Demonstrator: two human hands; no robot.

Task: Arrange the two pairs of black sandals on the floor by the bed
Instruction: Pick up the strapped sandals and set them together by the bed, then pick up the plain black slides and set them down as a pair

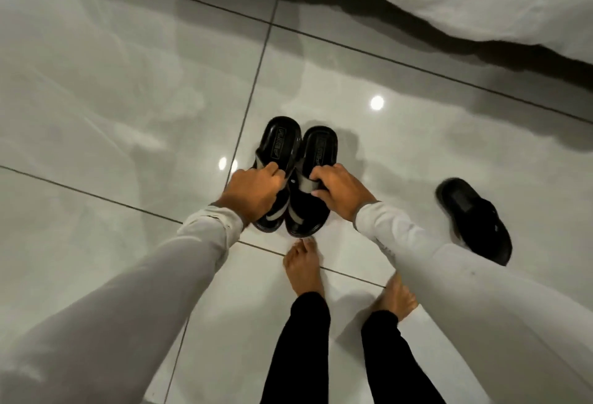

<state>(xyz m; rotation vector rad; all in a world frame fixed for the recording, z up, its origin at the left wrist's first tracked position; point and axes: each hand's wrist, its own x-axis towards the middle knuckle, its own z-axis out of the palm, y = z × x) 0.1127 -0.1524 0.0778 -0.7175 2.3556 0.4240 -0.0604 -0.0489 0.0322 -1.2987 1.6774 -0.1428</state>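
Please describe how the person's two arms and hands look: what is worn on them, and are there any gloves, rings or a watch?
Both arms wear long, light grey-white sleeves of plain cloth with buttoned-looking cuffs that end at the wrists. The left hand and the right hand are bare: no gloves. No ring or watch shows, though the cuffs cover the wrists. The right sleeve has a few small dark specks.

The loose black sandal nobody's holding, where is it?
The loose sandal lies alone on the floor, right of the right hand and its sleeve.
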